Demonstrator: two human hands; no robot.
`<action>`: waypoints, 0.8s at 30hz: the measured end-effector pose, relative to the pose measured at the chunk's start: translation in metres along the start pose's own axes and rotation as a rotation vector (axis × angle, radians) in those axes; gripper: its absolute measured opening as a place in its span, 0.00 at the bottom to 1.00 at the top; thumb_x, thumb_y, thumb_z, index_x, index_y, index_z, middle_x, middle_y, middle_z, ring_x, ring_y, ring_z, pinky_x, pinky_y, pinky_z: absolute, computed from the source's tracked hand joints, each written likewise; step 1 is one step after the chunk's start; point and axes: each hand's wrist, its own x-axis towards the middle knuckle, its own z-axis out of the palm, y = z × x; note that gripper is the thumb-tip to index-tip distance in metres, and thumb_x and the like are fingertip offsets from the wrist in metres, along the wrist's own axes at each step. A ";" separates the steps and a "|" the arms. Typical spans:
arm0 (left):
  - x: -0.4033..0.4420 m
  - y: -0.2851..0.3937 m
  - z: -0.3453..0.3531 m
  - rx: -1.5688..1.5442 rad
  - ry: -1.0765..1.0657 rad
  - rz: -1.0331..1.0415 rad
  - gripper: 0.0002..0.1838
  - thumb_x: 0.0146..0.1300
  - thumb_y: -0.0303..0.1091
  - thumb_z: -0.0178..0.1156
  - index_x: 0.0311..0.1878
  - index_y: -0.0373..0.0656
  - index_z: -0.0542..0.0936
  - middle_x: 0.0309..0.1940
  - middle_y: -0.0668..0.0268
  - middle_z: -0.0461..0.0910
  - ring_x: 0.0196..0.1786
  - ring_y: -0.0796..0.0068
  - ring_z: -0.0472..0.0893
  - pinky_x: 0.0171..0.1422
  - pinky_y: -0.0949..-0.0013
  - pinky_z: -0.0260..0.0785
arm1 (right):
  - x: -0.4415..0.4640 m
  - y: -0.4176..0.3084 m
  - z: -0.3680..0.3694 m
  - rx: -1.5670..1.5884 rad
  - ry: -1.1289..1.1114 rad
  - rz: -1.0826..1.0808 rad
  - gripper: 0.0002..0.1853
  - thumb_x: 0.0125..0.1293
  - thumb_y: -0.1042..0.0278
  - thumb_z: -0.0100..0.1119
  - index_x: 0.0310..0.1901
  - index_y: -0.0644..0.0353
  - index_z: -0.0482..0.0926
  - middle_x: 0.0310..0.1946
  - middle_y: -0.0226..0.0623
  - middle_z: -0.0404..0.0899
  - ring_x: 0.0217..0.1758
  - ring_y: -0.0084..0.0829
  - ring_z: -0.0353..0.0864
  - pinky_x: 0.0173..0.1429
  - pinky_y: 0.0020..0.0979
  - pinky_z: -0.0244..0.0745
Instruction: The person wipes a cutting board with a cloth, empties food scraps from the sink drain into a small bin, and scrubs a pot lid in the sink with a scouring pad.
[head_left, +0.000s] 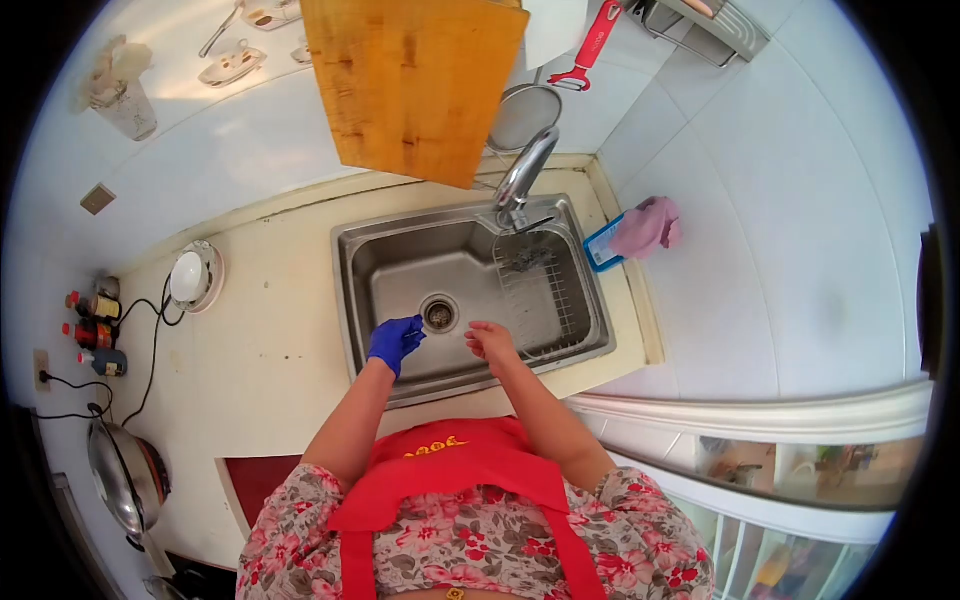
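Observation:
My left hand (397, 343) wears a blue glove and hangs over the near left part of the steel sink (385, 272). Its fingers are drawn together, and a small dark bit shows at them that I cannot make out. My bare right hand (489, 341) is over the sink too, a little to the right, with its fingers loosely bent and apart and nothing seen in them. Between and just beyond both hands lies the drain (439, 314). A wire rack (545, 300) stands in the sink's right side, under the chrome faucet (526, 178).
Behind the sink a wooden cutting board (415, 85) leans on the wall, beside a strainer (526, 117) and a red peeler (592, 50). A pink cloth (646, 228) lies at right. Stacked dishes (197, 277), bottles (97, 334), a cord and a pan (122, 477) are at left.

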 end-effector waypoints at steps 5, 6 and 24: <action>0.002 -0.019 0.042 -0.137 0.032 0.036 0.09 0.57 0.36 0.55 0.37 0.43 0.79 0.31 0.68 0.79 0.30 0.75 0.79 0.33 0.77 0.69 | 0.016 -0.016 -0.047 -0.008 -0.011 0.025 0.14 0.59 0.72 0.52 0.48 0.59 0.72 0.33 0.32 0.78 0.30 0.21 0.75 0.33 0.21 0.70; 0.003 -0.023 0.043 -0.145 0.039 0.026 0.09 0.57 0.36 0.55 0.38 0.43 0.79 0.32 0.67 0.79 0.31 0.74 0.79 0.33 0.76 0.69 | 0.020 -0.018 -0.051 0.008 -0.014 0.029 0.14 0.59 0.72 0.51 0.48 0.59 0.72 0.33 0.32 0.77 0.30 0.21 0.75 0.33 0.22 0.70; 0.016 -0.012 0.043 -0.172 0.156 -0.046 0.13 0.60 0.42 0.51 0.36 0.41 0.74 0.35 0.61 0.80 0.33 0.68 0.80 0.34 0.70 0.71 | 0.050 -0.026 -0.052 0.105 -0.068 0.122 0.11 0.61 0.74 0.49 0.46 0.58 0.73 0.31 0.32 0.78 0.27 0.21 0.74 0.31 0.23 0.71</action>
